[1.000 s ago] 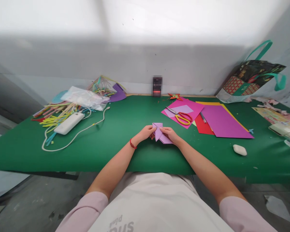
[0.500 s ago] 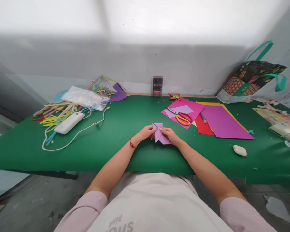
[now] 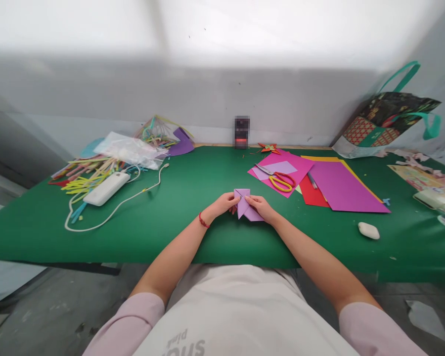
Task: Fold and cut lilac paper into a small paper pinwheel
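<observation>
1. Folded paper (image 3: 242,206): lilac, smooth, matt; squarish top with a slanting crease, one flap narrowing to a point toward the body, another slanting off to the right. Located at mid-table, near the front edge, between both hands.
2. Left hand (image 3: 225,203): thumb and fingers pinched together on the paper's left side, no visible gap. Red beaded bracelet (image 3: 203,220) at the wrist.
3. Right hand (image 3: 262,207): likewise pinched, thumb laid over the paper near its middle; lower right flap runs beneath the hand.
4. Table (image 3: 193,183): smooth green covering, slight sheen. Front edge straight, close to the person's body; a plain green strip lies between paper and edge.
5. Beyond the hands, right: scissors (image 3: 272,174), metal blades, red and yellow loop handles, lying across a lilac sheet (image 3: 285,167) and a larger pink sheet (image 3: 302,168). Corners crisp; nearest corner well apart from the fingers.
6. Farther right: flat purple sheet (image 3: 346,185) overlapping a red sheet (image 3: 313,197); small rounded white case (image 3: 369,231) nearer the edge.
7. Left: hard white box (image 3: 107,189), looping cable (image 3: 122,210), crinkled clear plastic (image 3: 128,150). Wide green surface between cable and left hand.
</observation>
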Demonstrator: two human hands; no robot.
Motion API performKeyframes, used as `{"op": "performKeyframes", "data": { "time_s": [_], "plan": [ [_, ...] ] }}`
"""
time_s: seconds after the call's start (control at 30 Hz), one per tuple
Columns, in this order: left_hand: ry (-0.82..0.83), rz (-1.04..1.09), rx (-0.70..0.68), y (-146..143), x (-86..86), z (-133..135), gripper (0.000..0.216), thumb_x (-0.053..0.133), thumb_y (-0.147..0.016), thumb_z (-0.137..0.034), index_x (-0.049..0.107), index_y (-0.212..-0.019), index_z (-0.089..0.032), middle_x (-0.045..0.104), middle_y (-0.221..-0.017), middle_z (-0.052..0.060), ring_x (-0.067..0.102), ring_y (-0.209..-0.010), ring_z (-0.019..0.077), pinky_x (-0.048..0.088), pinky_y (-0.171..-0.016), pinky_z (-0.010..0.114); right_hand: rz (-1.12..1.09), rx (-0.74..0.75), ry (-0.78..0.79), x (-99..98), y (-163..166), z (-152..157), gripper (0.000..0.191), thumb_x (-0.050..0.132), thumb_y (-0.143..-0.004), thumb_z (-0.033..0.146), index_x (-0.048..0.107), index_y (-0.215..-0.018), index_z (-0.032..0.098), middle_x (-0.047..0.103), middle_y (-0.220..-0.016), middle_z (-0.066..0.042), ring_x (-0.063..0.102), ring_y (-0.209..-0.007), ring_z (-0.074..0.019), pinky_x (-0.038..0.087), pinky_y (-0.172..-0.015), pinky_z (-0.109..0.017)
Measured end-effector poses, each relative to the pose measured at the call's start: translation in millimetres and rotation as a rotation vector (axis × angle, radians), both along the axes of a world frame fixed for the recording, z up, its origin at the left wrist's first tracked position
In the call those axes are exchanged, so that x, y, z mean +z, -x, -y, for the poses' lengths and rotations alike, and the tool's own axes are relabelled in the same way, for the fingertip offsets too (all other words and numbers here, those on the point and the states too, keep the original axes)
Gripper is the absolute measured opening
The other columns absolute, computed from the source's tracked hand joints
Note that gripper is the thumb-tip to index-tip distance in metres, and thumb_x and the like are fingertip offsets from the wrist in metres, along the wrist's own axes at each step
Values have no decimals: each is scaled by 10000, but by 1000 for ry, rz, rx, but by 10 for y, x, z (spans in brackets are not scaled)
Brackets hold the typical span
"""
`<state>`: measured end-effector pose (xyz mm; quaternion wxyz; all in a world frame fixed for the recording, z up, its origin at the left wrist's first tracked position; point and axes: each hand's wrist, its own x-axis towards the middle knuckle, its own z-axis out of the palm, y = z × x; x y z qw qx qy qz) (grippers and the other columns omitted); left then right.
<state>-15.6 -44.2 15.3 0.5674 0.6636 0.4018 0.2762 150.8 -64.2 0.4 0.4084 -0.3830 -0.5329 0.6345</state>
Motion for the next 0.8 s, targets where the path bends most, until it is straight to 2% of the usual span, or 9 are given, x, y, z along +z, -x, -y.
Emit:
{"op": "performKeyframes", "data": {
  "time_s": [0.27,0.43,0.6,0.8],
  "plan": [
    [9,77,44,-36,-23,14,212,465,-853,-323,506,-754,-140,481,-503,-48,464,-419,73,351,-425,191,63,-94,-110,3,8,-1,483,614,-647,629,618,-681,148,622,-647,-16,507,-576,-141,383,-584,-280],
    [-33,113,-15,-2,-34,-24,281,525,-809,-374,537,-929,-120,491,-584,-40,470,-463,74,355,-437,192,47,-120,-145,-43,23,-20,493,607,-654,637,637,-733,151,661,-719,-33,564,-662,-172,422,-676,-309],
    [-42,92,-56,15,-61,-41,308,552,-783,-394,531,-915,-116,487,-600,-38,449,-476,70,355,-448,194,-41,-40,-69,-68,15,-31,464,635,-655,608,656,-756,155,685,-750,-48,609,-726,-201,443,-753,-344],
    [-71,44,-78,19,-35,-6,219,532,-804,-344,517,-822,-126,475,-577,-50,432,-481,67,356,-468,198,-70,-1,-18,-55,-6,-35,458,673,-624,587,665,-754,148,679,-705,-46,615,-701,-195,451,-728,-336]
  ]
}}
